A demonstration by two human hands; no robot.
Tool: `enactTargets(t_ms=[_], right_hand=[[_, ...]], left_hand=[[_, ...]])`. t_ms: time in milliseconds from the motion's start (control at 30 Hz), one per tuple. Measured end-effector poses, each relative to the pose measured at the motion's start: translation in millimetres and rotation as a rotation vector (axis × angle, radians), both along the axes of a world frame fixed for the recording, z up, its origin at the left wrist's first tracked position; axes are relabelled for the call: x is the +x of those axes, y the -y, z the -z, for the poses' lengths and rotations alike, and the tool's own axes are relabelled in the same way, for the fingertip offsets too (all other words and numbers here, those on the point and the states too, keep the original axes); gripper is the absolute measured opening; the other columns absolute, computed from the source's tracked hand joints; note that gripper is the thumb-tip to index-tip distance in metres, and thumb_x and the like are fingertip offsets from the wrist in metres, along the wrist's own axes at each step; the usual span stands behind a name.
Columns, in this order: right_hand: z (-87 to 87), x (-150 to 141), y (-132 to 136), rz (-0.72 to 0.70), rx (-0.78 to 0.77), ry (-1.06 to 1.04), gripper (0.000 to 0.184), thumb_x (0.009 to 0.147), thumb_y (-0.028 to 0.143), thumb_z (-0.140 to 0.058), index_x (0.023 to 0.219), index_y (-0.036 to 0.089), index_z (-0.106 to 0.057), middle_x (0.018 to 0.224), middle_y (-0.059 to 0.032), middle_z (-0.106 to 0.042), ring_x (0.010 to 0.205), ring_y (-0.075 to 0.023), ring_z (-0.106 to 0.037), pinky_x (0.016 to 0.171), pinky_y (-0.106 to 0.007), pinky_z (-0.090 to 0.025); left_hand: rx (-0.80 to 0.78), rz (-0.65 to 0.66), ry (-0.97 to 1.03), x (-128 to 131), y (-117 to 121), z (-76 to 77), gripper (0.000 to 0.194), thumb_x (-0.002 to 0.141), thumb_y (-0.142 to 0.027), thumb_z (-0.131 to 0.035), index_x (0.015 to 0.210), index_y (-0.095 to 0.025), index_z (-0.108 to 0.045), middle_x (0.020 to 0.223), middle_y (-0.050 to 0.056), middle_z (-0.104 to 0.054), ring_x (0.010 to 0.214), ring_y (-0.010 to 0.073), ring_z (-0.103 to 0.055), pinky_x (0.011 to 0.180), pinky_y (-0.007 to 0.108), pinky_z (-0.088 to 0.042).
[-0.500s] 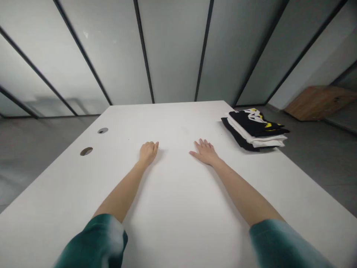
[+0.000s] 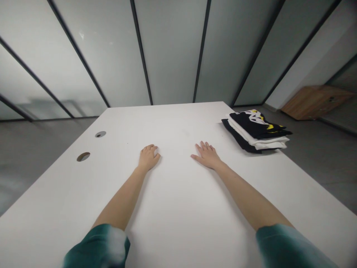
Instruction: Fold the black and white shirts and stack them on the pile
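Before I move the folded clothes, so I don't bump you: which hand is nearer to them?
Right: the right hand lies left of the folded clothes, the left hand farther left.

Folded stack (image 2: 258, 130): layered at the desk's (image 2: 178, 208) right edge, blocking a low pass there.
Right grip (image 2: 206, 155): left of the stack, room to slip between.
Left grip (image 2: 149, 158): farther left of the stack, free lane between both grips.
Round holes (image 2: 83, 156): far left of the stack, passable above.
Glass wall (image 2: 171, 52): beyond the stack, past the desk.
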State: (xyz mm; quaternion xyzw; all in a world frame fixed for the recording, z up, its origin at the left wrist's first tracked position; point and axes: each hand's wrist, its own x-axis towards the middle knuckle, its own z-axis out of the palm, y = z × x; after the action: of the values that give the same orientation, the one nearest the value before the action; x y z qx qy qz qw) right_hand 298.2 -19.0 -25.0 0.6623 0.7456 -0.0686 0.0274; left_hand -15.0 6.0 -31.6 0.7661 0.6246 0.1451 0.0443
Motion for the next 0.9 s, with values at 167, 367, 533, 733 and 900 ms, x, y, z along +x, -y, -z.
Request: enactTargets(t_ms=[167, 367, 533, 733, 900], right_hand=[[3.3, 1, -1, 0.003, 0.010, -0.007, 0.089, 0.091, 0.076, -0.021, 0.159, 0.017, -0.027, 0.166, -0.0167, -0.017, 0.152, -0.0360, -0.013, 0.121, -0.051, -0.014], [11.2, 5, -4, -0.004, 0.040, -0.049, 0.089, 0.091, 0.076, -0.024, 0.158, 0.018, -0.029, 0.166, -0.0163, -0.018, 0.152, -0.0372, -0.014, 0.120, -0.053, -0.013], [10.3, 5, -4, 0.000, 0.045, -0.060, 0.088, 0.091, 0.076, -0.027, 0.157, 0.019, -0.032, 0.165, -0.0163, -0.020, 0.152, -0.0372, -0.015, 0.120, -0.054, -0.015], [8.6, 4, -4, 0.001, 0.061, -0.061, 0.087, 0.091, 0.076, -0.030, 0.156, 0.019, -0.034, 0.164, -0.0174, -0.022, 0.151, -0.0373, -0.018, 0.119, -0.054, -0.017], [8.6, 4, -3, 0.006, 0.070, -0.080, 0.084, 0.091, 0.073, -0.035, 0.155, 0.019, -0.036, 0.163, -0.0179, -0.024, 0.151, -0.0376, -0.019, 0.119, -0.055, -0.019]], left_hand=[[-0.019, -0.001, -0.045, 2, 2, -2.6, 0.046, 0.089, -0.030, -0.046, 0.131, -0.017, -0.060, 0.145, 0.014, -0.054, 0.133, 0.0313, -0.049, 0.111, 0.046, -0.039], [-0.030, -0.016, -0.060, 3, 5, -6.9, 0.048, 0.089, -0.030, -0.046, 0.133, -0.017, -0.060, 0.145, 0.013, -0.054, 0.132, 0.0308, -0.050, 0.110, 0.046, -0.040], [-0.038, -0.025, -0.053, 4, 5, -8.5, 0.048, 0.089, -0.030, -0.048, 0.133, -0.017, -0.060, 0.144, 0.013, -0.054, 0.133, 0.0309, -0.050, 0.110, 0.046, -0.041], [-0.032, -0.016, -0.028, 4, 3, -7.3, 0.048, 0.088, -0.030, -0.048, 0.132, -0.016, -0.061, 0.143, 0.015, -0.055, 0.132, 0.0322, -0.050, 0.109, 0.047, -0.041], [-0.015, -0.012, -0.013, 2, 3, -6.0, 0.047, 0.088, -0.031, -0.049, 0.130, -0.017, -0.063, 0.142, 0.014, -0.056, 0.131, 0.0318, -0.051, 0.109, 0.047, -0.041]])
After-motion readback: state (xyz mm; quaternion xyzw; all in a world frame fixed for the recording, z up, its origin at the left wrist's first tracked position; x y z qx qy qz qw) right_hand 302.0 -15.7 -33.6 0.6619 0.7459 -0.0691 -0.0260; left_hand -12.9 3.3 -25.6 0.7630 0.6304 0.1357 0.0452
